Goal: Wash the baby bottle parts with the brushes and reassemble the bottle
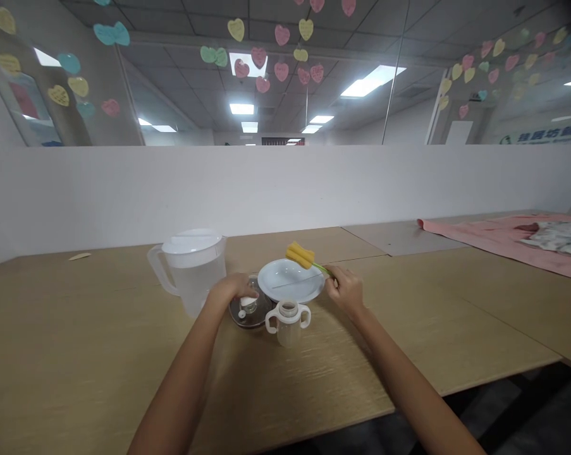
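Observation:
My right hand point(346, 289) is closed round the green handle of a bottle brush with a yellow sponge head point(300, 254), raised above a white bowl point(308, 292). A thin straight piece, perhaps a straw, lies in the bowl. My left hand point(234, 287) reaches over a dark round tray point(253, 319), its fingers closed on a small white bottle part point(248, 301). Other small clear and white pieces lie on the tray, partly hidden by the hand. In front of the bowl stands a clear baby bottle point(289, 332) without a lid, with two white handles.
Left of the tray is a lidded plastic pitcher point(195, 272) with a handle. A pink cloth point(494, 237) with a patterned fabric point(563, 237) lies at the far right. A white wall point(276, 189) with glass above it bounds the wooden table point(100, 354).

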A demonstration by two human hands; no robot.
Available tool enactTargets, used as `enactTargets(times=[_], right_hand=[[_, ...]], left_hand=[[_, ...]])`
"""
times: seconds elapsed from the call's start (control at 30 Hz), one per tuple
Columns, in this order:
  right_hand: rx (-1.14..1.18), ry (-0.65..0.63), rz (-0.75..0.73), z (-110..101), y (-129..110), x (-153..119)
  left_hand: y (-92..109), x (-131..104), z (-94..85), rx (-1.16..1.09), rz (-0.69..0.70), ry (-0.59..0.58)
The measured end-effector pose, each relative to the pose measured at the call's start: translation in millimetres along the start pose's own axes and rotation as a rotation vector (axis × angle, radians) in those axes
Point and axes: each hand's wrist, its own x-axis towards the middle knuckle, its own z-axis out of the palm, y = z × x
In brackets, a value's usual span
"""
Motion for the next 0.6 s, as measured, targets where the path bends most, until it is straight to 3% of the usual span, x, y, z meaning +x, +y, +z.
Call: enactTargets(times=[0.1,0.4,0.6], right_hand=[[0.000,-0.002,0.007,0.1,0.3,-0.2],[0.005,-0.006,0.014,2.5,2.0,-1.4],[-0.003,0.028,0.023,0.6,1.0,0.4]], left_hand=[[0.9,4.4,6.1,0.010,-0.014,-0.030],[3.2,13.0,12.0,0.099,-0.013,0.035],[8.5,4.8,7.4,0.058,0.032,0.018]])
